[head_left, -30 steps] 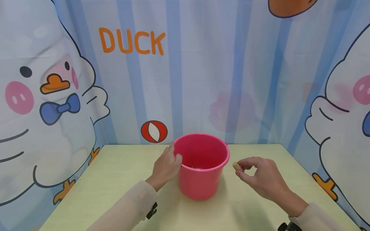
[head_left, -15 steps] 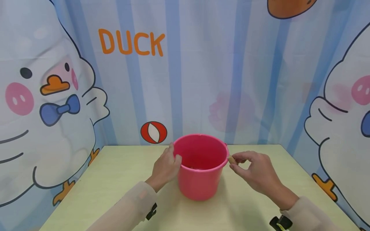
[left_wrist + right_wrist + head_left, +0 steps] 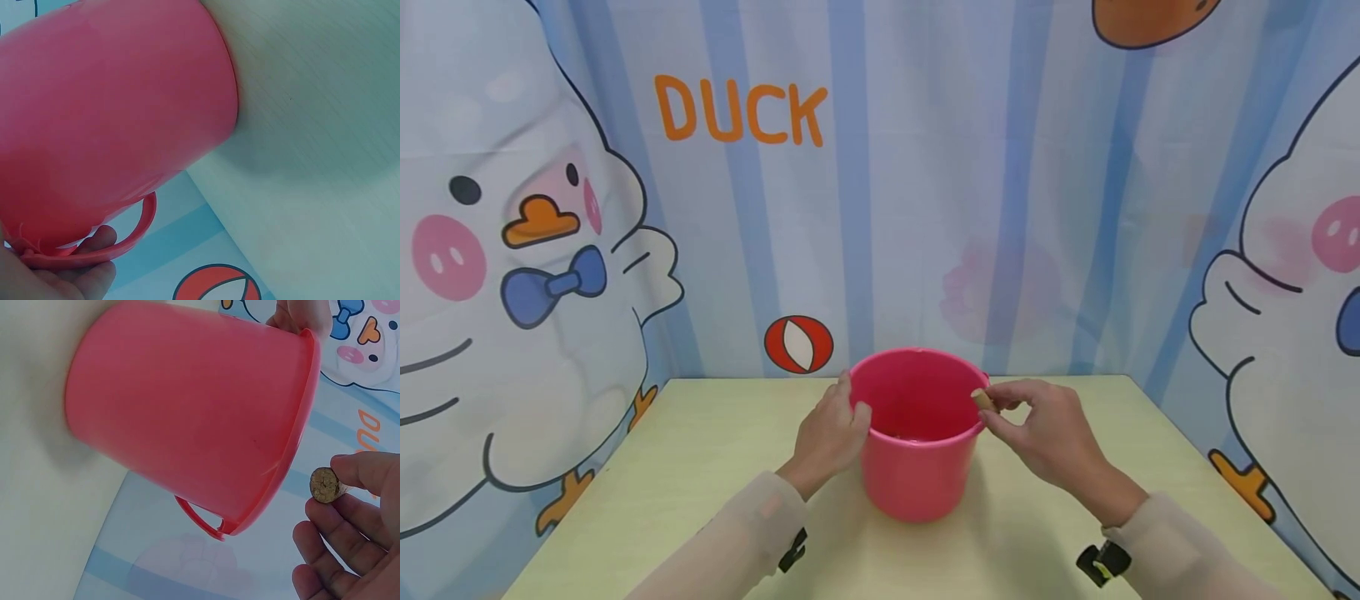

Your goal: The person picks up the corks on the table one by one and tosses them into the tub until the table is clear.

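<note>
A pink plastic bucket (image 3: 917, 479) stands upright on the table. My left hand (image 3: 829, 433) grips its left rim, thumb on the near side. In the left wrist view, fingers of that hand curl at the bucket's handle (image 3: 139, 234), which hangs down along the side. My right hand (image 3: 1048, 429) pinches a small cork (image 3: 982, 400) between thumb and fingertips. Its round, speckled end (image 3: 325, 485) faces the camera in the right wrist view. From the head, the cork overlaps the bucket's right rim. Most of the bucket's floor is hidden behind the near wall.
The pale wood-look table (image 3: 715, 467) ends at a blue striped curtain (image 3: 925, 183) printed with ducks, a ball and the word DUCK. Black wrist straps (image 3: 1103, 562) sit over the light sleeves (image 3: 730, 533).
My right hand has moved left and slightly up with the cork, from beside the bucket to its right rim. The left hand and the bucket have stayed put.
</note>
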Motion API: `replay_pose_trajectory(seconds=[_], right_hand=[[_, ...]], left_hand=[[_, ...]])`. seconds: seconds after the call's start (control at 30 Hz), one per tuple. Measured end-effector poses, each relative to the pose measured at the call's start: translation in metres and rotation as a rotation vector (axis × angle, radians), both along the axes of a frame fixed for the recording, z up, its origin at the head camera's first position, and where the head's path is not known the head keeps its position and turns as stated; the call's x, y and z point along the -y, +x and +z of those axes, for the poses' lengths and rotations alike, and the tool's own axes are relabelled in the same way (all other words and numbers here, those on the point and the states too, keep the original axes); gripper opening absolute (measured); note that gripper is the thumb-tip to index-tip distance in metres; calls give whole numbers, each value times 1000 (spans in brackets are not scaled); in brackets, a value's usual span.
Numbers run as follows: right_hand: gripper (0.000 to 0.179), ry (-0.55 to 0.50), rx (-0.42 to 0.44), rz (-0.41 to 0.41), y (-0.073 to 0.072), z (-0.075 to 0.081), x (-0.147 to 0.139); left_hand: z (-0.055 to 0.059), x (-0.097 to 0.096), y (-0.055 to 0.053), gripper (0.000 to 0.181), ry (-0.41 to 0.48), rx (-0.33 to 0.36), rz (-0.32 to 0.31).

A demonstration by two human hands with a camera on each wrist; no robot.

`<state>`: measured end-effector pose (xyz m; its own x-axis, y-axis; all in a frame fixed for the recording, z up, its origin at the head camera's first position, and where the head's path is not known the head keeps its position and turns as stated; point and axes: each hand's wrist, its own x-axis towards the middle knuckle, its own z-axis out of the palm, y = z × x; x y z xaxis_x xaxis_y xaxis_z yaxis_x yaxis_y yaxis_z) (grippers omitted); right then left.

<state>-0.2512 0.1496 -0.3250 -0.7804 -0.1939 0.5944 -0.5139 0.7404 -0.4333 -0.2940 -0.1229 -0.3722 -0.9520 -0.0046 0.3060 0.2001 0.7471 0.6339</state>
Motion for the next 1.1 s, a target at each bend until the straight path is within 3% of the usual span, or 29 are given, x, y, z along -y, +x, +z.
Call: replay_pose_trajectory(seconds=[0.3,1.1], right_hand=[[20,1,2,40,-5,0,10],[23,16,111,26,-20,-5,27]], left_hand=[[0,0,-1,69,-3,-2,4],[1,0,1,69,1,-4,-4]])
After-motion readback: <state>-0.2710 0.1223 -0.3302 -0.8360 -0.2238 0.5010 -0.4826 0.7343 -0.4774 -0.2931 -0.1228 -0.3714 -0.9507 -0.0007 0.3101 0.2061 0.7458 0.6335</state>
